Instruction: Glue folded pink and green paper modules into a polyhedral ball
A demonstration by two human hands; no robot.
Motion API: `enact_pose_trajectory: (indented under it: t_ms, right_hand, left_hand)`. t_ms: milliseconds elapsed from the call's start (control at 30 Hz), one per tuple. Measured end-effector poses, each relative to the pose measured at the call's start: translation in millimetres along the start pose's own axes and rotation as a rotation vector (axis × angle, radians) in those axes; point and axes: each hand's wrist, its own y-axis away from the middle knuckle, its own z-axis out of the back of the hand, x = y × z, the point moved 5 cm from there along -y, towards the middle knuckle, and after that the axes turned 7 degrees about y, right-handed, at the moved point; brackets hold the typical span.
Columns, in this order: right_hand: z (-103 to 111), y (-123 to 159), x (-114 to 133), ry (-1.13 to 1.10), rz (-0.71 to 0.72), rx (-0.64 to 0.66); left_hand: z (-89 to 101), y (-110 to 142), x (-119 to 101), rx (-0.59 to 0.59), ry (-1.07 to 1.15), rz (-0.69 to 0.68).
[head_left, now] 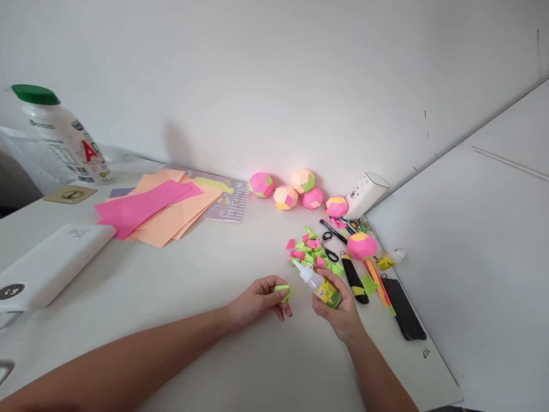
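Note:
My left hand (260,300) pinches a small folded green paper piece (283,292) between thumb and fingers above the white table. In my right hand (341,312) is a small white glue bottle (326,290) with a yellow and green label, its pointed nozzle tilted up and to the left toward the paper piece. Nozzle and paper are apart. Just beyond both hands lies a loose pile of small green and pink folded paper pieces (311,249). Black-handled scissors (330,254) and a black and yellow utility knife (354,277) lie to the right of the pile.
Several paper balls (261,185) sit along the wall. Pink and peach paper sheets (167,209) overlap at the left, near a white power bank (55,263) and a green-capped bottle (64,134). A black phone (402,309) and a second glue bottle (389,259) lie by the right wall.

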Motion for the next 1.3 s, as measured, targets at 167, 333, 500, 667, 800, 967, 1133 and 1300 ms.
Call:
enact_pose_trajectory:
  t_ms: [167, 333, 500, 667, 800, 967, 1133, 1300]
  right_hand:
    - [6, 0, -1, -0.041, -0.021, -0.092]
    - [12, 0, -1, 0.059, -0.085, -0.115]
    - [12, 0, 10, 0.139, -0.016, -0.110]
    - [10, 2, 15, 0.206, 0.008, -0.068]
    - [8, 4, 16, 0.216, -0.013, -0.060]
    - [7, 7, 19, 0.277, 0.030, -0.080]
    - [4, 7, 28, 0.403, 0.162, -0.059]
    - [4, 6, 30, 0.449, 0.197, -0.039]
  left_hand:
    - [0.6, 0, 2, 0.010, 0.042, 0.018]
    - [0.8, 1, 1, 0.017, 0.095, 0.029]
    - [2.0, 0, 1, 0.016, 0.140, 0.026]
    - [2.8, 0, 1, -0.013, 0.150, 0.038]
    - [2.5, 1, 1, -0.015, 0.129, 0.034]
    - [1.9, 0, 3, -0.016, 0.086, 0.027]
    - [0.8, 1, 3, -0.023, 0.044, 0.029]
    - [-1.7, 2, 3, -0.009, -0.016, 0.038]
